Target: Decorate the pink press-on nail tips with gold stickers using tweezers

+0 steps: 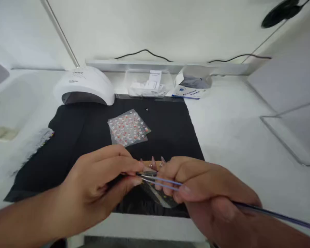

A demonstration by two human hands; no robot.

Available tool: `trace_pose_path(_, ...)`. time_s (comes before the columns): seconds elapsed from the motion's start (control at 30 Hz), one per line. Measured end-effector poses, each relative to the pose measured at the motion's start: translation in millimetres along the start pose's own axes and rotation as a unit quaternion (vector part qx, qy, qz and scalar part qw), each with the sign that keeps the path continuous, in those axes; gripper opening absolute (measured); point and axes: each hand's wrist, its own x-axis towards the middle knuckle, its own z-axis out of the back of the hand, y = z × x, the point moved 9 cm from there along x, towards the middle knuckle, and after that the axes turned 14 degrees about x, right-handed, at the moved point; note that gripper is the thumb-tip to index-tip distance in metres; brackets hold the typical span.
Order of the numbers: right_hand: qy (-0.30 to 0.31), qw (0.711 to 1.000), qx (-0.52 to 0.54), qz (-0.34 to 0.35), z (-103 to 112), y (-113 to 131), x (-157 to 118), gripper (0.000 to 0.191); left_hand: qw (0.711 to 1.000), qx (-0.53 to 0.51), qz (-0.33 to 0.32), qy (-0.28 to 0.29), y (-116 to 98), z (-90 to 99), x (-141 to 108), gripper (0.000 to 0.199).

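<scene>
L hand (93, 172): fingers pinched tight on see-thru sheet (161, 197). R hand (209, 182): fingers closed round tweezers (167, 181), tips nr L thumb. Box (193, 92) behind reads "Alcohol" (2nd word blurry); lamp (85, 82) print illegible.

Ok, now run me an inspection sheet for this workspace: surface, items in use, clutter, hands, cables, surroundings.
Surface: white table with a black mat.
Items in use: tweezers; dark see-through sheet; pointed nail shapes beyond it, partly hidden.
Clutter: overlapping patterned sheets on the mat; white dome-shaped device, clear bin of papers and open carton along the back; fluffy white item at left.
Hands: right hand holds the tweezers; left hand has fingertips at their tips, exact grip unclear.
Cables: two dark runs, left cable and right cable.
Surroundings: pale wall; dark object upper right, unidentifiable.
</scene>
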Motion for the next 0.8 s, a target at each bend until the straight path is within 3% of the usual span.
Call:
trace_pose_path(0.47,0.046,0.999,-0.016,-0.004,-2.4,-0.1,3.4,0.032,0.999,-0.027,-0.001,0.019,1.6,-1.5,0.6,0.017)
trace_pose_path(0.8,0.048,0.998,-0.029,-0.024,-1.3,0.7,2.9,0.032,0.998,-0.052,0.003,0.027,0.5,-0.4,0.7,0.015)
